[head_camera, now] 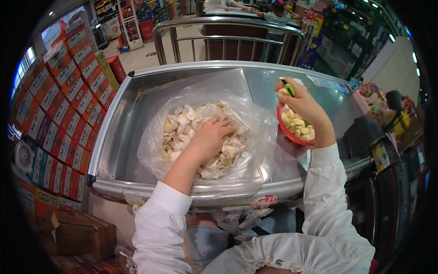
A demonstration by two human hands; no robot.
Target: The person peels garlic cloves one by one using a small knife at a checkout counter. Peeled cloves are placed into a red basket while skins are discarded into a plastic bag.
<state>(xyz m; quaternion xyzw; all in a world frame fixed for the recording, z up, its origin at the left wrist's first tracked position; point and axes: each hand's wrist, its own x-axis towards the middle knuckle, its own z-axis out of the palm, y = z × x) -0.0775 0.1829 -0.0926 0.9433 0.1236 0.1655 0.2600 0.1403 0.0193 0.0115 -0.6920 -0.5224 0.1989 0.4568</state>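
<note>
My left hand rests on a heap of garlic and loose papery skins, its fingers spread. The heap lies in an open clear plastic bag on the metal counter. At the right, my right hand grips a small knife with a green and black handle. A pale piece, apparently a garlic clove, shows by its thumb and fingers. Below that hand stands a red plastic basket holding peeled garlic cloves. The knife's blade cannot be made out.
A raised metal rim edges the counter. Beyond it stands a steel railing, with people at another counter farther off. Stacked cartons rise at the left, and a brown cardboard box sits low. Packaged goods and a dark device are at the right.
</note>
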